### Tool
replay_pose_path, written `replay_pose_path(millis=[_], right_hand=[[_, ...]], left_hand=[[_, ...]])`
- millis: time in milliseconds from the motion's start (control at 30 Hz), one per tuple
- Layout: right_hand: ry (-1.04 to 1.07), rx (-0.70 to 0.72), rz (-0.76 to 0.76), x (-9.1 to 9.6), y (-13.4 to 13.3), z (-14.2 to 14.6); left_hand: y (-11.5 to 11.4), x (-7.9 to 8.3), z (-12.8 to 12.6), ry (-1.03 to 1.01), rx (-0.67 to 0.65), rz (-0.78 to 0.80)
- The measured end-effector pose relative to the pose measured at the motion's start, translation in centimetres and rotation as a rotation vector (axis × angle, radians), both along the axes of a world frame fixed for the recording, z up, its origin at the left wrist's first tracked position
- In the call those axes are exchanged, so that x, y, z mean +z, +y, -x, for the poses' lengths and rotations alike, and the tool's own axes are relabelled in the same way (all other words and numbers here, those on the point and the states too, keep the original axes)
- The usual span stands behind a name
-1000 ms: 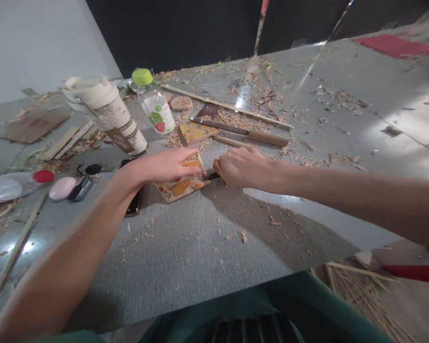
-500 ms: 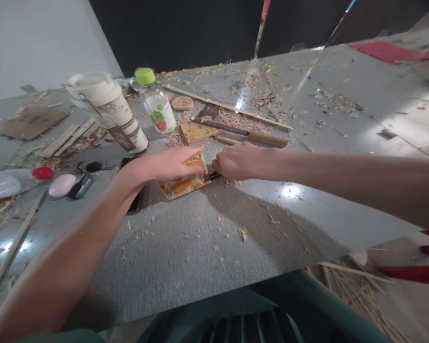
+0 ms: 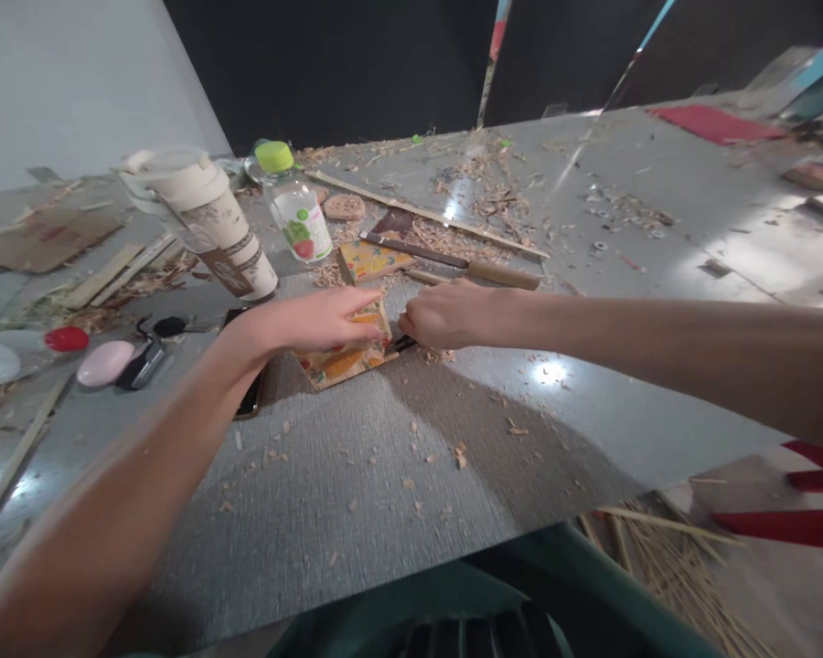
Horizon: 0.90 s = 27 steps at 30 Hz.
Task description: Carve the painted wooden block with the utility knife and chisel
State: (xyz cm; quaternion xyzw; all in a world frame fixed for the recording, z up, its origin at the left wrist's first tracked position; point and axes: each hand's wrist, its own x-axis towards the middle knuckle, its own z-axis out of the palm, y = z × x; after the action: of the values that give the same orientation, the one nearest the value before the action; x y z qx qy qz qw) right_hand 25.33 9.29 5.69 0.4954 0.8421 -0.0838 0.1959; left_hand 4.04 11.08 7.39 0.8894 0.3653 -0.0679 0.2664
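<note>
My left hand (image 3: 315, 320) lies flat with its fingers stretched out on a small wooden tile painted orange and green (image 3: 347, 361), pressing it onto the grey mat (image 3: 357, 484). My right hand (image 3: 445, 315) is closed in a fist right beside the tile's right edge, gripping a dark thin tool (image 3: 403, 344) whose tip pokes out toward the tile. A second painted tile (image 3: 374, 260) lies just behind my hands.
A wooden-handled knife (image 3: 453, 263) and a long wooden strip (image 3: 425, 215) lie behind. A paper cup (image 3: 212, 228) and a green-capped bottle (image 3: 292, 206) stand at the back left. A phone (image 3: 251, 393), keys and small items sit left. Wood shavings are scattered about.
Both hands stay on the tile and the tool; only the camera view has shifted slightly.
</note>
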Motion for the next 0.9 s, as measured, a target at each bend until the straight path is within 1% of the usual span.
replay_pose_path(millis=[233,433,567,700,800,900], right_hand=[[-0.008,0.000,0.024,0.4,-0.1,0.1],[-0.014,-0.034,0.034,1.0,-0.3,0.4],[0.000,-0.021,0.035,0.9,-0.1,0.4],[0.010,0.011,0.032,0.4,-0.1,0.1],[0.007,0.038,0.025,0.3,-0.5,0.0],[0.011,0.033,0.020,0.3,-0.6,0.0]], left_hand=[[0.2,-0.4,0.3,-0.023,0.014,0.016],[0.9,-0.7,0.5,-0.033,0.023,0.029],[1.2,-0.8,0.5,-0.045,0.012,0.050],[0.4,-0.2,0.0,-0.038,0.008,0.019],[-0.4,0.4,-0.3,-0.020,0.037,-0.045],[-0.6,0.6,-0.2,0.002,0.059,-0.074]])
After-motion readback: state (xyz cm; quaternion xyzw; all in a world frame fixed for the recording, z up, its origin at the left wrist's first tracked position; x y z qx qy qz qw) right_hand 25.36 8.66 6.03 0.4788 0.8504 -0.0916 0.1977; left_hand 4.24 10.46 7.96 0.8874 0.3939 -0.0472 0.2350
